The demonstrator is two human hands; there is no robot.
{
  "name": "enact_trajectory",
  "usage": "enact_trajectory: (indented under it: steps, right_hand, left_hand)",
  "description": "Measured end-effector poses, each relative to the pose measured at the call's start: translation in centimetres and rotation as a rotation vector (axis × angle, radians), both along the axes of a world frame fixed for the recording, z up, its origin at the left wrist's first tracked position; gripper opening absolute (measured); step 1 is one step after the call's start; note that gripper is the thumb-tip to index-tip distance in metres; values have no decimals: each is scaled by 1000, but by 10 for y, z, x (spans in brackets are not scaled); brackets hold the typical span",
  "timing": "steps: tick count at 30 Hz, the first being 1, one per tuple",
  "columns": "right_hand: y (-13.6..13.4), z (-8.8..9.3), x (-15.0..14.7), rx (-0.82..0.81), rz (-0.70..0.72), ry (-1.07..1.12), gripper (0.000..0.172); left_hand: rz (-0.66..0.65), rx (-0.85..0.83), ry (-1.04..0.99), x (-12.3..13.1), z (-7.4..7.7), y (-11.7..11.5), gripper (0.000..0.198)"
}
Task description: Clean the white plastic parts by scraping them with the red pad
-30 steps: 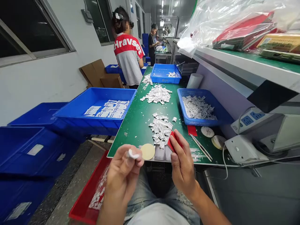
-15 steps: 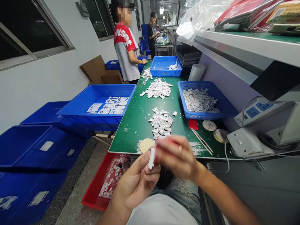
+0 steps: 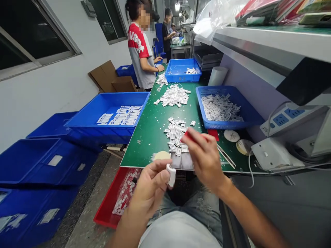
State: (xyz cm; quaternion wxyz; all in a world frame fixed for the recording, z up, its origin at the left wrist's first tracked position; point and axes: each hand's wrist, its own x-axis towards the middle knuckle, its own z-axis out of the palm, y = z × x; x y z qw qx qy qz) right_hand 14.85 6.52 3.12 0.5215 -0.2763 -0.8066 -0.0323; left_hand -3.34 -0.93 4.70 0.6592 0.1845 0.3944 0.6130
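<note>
Left side: 5 blue plastic crates. On green table: 1 blue solid tray, 1 blue mesh basket, 3 piles of small white plastic pcs, 3 round discs. Btm ctr: 1 red plastic tray. Top ctr: 3 co-workers. Left hand: 1 white piece; right hand: 1 red flat piece.

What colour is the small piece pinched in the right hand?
Red. The small piece sticks out from the right hand, clearest in the head view.

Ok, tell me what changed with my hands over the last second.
The right hand, gripping a red piece, came across to the left hand, then went back out over the pile of white pieces. The left hand kept hold of its small white piece. Pile and blue basket stayed put.
</note>
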Motion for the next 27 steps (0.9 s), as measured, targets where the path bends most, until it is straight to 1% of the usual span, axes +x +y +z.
enact_trajectory:
  steps: [1, 2, 3, 4, 5, 6, 7, 8, 9, 10, 12, 13, 14, 16, 17, 18, 19, 21, 22, 24, 25, 27]
  right_hand:
    - [-2, 0, 1, -110, -53, 51, 46]
    - [-4, 0, 1, -152, -32, 88, 50]
    - [-8, 0, 1, -130, 41, 95, 54]
    - [-11, 1, 0, -66, 138, 72, 54]
    - [-14, 2, -2, -19, 200, 30, 53]
    - [-16, 4, -4, -9, 199, -6, 50]
    - [-18, 5, -6, -49, 145, -23, 47]
    - [-18, 6, -8, -107, 74, -15, 47]
    - [-18, 6, -9, -143, 38, 2, 47]
    - [-17, 6, -10, -140, 55, 16, 48]
    - [-13, 2, -10, -78, 159, 10, 48]
    - [-11, -2, -9, -96, 172, 5, 47]
    - [-10, -5, -8, -170, 142, 23, 45]
    - [-7, -13, -5, -453, 45, 165, 43]
    - [-8, -15, -4, -604, 45, 292, 43]
    - [-8, -17, -3, -755, 89, 451, 44]
    - [-10, -18, -2, -898, 167, 631, 46]
    - [-13, -17, -3, -1161, 338, 988, 52]
    - [-14, -16, -3, -1275, 416, 1134, 55]
    - [-16, -15, -5, -1460, 545, 1334, 62]
    - [-17, -16, -6, -1529, 599, 1399, 62]
    - [-20, -18, -8, -1643, 700, 1477, 58]
  left_hand:
    - [102, 103, 166, 0, -5, 1, 44]
    - [209, 197, 334, 0, -10, 1, 42]
    - [306, 284, 493, -1, -14, 1, 43]
    - [401, 365, 637, -1, -19, 0, 46]
    - [477, 455, 761, -2, -23, -1, 52]
    - [522, 549, 861, -3, -26, -2, 57]
    - [546, 636, 942, -3, -29, -4, 59]
    - [557, 697, 1001, -4, -31, -5, 61]
    - [556, 734, 1037, -4, -32, -5, 62]
    - [563, 752, 1045, -5, -33, -6, 62]
    - [602, 767, 1009, -6, -31, -6, 59]
    - [627, 776, 971, -7, -29, -5, 57]
    - [645, 778, 917, -8, -26, -4, 55]
    - [623, 726, 739, -12, -20, 0, 49]
    - [575, 669, 611, -14, -17, 3, 48]
    - [519, 597, 475, -16, -14, 6, 47]
    - [462, 528, 356, -18, -12, 9, 45]
    - [367, 428, 210, -20, -12, 15, 38]
    - [350, 403, 190, -19, -13, 18, 32]
    - [391, 422, 244, -17, -17, 20, 25]
    - [437, 450, 305, -15, -20, 20, 26]
    - [540, 495, 485, -11, -24, 19, 26]
